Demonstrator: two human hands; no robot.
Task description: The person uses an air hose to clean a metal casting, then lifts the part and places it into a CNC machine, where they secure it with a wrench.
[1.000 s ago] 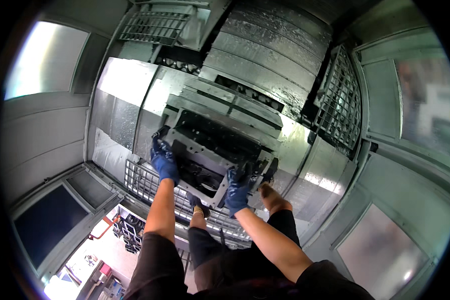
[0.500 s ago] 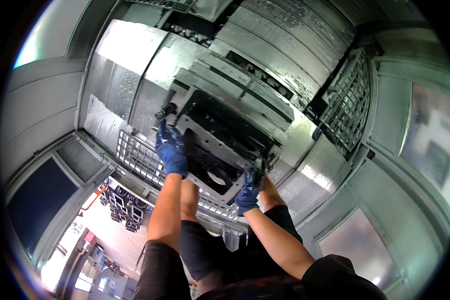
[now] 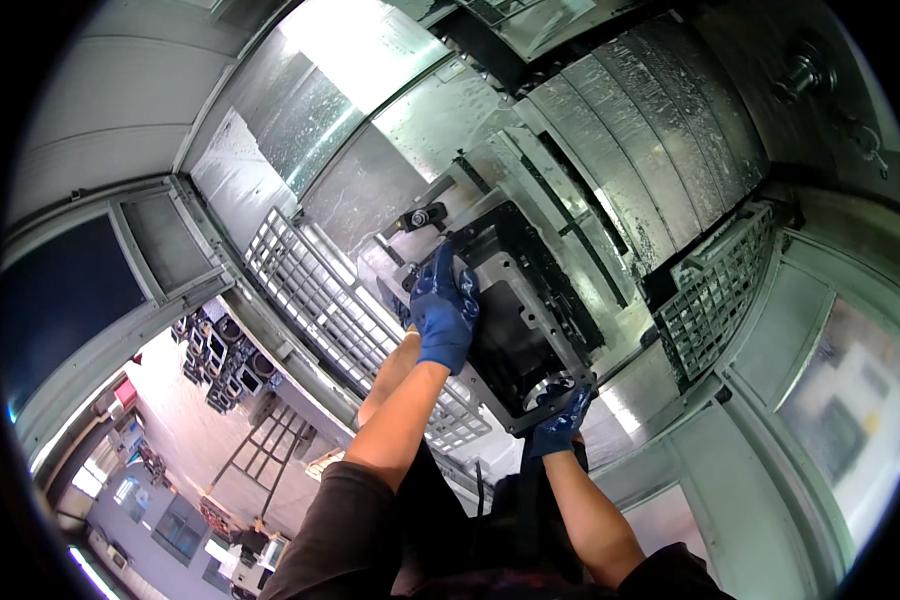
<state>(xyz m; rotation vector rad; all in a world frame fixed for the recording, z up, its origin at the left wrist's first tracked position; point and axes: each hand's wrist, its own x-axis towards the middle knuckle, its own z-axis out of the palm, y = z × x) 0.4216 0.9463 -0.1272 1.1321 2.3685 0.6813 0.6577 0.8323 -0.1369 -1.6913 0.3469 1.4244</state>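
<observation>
Black-and-grey box-shaped metal housing: lower-left of slatted silver metal cover, long axis upper-left to lower-right. Blue-gloved left hand grips upper-left end; blue-gloved right hand grips lower-right end. Lies between these 2, neither nearer.

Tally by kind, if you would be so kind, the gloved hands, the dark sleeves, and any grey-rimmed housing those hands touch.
Left hand and right hand, both blue-gloved: 2
Left sleeve and right sleeve, both dark: 2
Grey-rimmed housing: 1
Total: 5
</observation>
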